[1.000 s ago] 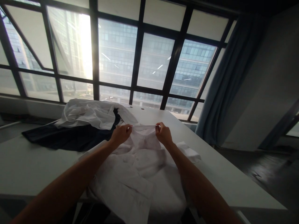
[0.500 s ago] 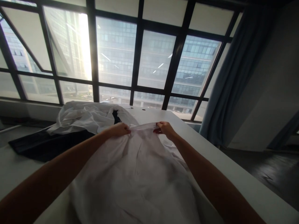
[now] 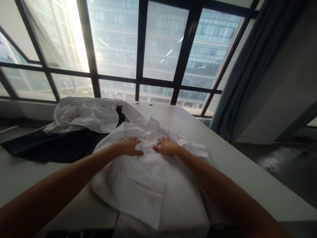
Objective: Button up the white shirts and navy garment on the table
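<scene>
A white shirt [image 3: 146, 185] lies front side up on the table, its collar [image 3: 153, 123] toward the windows and its hem hanging over the near edge. My left hand [image 3: 130, 146] rests on the upper left of the shirt, fingers spread on the cloth. Across from it, my right hand [image 3: 166, 146] lies on the upper right side, its fingers also apart and touching the fabric. Neither hand grips the shirt. The cloth is wrinkled between and below the hands.
To the left are a heap of white garments [image 3: 84, 114] and a dark navy cloth [image 3: 54, 145] on the white table [image 3: 237, 183]. Behind the table stand black-framed windows [image 3: 160, 43]. A blue curtain [image 3: 247, 72] hangs at the right.
Both hands have let go of the shirt's upper edge and now lie flat on it. The shirt has come down onto the table. The view has tilted downward.
</scene>
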`<state>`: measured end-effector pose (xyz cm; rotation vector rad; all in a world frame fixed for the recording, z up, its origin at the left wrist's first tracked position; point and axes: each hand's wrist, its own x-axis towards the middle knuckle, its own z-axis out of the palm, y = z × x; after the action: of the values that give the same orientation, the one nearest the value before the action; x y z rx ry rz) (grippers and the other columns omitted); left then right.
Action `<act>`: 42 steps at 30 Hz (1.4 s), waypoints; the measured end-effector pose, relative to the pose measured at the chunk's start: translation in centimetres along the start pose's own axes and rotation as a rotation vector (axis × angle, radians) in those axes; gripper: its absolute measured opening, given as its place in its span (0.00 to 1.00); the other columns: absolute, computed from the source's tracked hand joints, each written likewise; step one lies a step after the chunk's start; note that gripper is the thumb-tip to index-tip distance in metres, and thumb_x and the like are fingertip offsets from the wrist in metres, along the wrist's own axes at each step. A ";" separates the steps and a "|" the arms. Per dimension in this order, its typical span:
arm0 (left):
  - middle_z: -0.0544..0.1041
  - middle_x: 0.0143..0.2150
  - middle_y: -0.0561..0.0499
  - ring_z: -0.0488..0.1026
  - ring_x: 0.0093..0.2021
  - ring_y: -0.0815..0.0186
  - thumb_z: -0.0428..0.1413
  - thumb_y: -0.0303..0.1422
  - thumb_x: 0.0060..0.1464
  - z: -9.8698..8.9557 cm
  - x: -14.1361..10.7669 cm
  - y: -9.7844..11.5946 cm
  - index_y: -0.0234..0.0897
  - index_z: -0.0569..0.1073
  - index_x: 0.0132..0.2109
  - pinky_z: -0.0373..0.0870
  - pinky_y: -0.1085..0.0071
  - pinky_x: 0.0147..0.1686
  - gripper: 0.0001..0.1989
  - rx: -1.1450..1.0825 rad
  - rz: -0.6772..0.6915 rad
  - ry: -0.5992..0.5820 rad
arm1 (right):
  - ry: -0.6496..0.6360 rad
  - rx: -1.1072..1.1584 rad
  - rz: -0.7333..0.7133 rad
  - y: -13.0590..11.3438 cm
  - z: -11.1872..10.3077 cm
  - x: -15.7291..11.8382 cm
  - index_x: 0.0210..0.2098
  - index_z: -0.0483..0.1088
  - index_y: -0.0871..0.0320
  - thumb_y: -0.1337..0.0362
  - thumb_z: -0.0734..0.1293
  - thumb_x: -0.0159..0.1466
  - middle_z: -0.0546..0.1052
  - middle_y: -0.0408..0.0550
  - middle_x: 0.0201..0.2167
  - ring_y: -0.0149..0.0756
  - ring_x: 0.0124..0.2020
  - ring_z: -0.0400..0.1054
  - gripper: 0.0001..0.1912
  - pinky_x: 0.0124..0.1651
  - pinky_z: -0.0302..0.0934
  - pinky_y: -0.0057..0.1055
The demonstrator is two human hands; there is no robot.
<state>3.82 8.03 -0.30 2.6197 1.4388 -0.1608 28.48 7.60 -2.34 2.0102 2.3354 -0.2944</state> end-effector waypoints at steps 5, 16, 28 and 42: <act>0.46 0.74 0.42 0.43 0.72 0.50 0.44 0.52 0.63 1.0 0.7 -1.8 0.41 0.54 0.71 0.41 0.46 0.66 0.35 -0.023 0.037 0.059 | 0.072 -0.071 -0.060 3.0 -0.7 0.3 0.71 0.46 0.53 0.43 0.51 0.71 0.45 0.54 0.72 0.49 0.71 0.36 0.35 0.67 0.35 0.58; 0.80 0.42 0.43 0.76 0.43 0.55 0.54 0.31 0.56 0.4 -0.8 4.5 0.37 0.80 0.40 0.70 0.65 0.43 0.11 -0.100 0.078 0.333 | 0.270 0.106 -0.078 -5.6 -0.6 -2.0 0.35 0.78 0.58 0.56 0.61 0.68 0.79 0.55 0.35 0.42 0.38 0.73 0.17 0.37 0.59 0.29; 0.82 0.36 0.45 0.78 0.38 0.59 0.53 0.41 0.57 2.1 -1.2 3.8 0.37 0.82 0.38 0.67 0.70 0.36 0.15 -0.348 -0.100 0.329 | 0.305 0.176 -0.155 -5.9 0.5 -3.9 0.39 0.78 0.56 0.64 0.65 0.62 0.80 0.49 0.36 0.39 0.37 0.73 0.10 0.36 0.58 0.27; 0.81 0.32 0.49 0.76 0.33 0.64 0.55 0.31 0.52 3.4 0.1 4.1 0.35 0.80 0.36 0.66 0.74 0.32 0.09 -0.574 0.030 0.505 | 0.244 0.524 -0.157 -4.7 0.4 -2.5 0.23 0.72 0.62 0.65 0.61 0.65 0.73 0.45 0.19 0.29 0.22 0.65 0.17 0.25 0.54 0.23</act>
<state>7.20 5.32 -3.31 2.2674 1.3030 0.8419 24.18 4.43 -1.77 2.1708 2.8064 -0.7843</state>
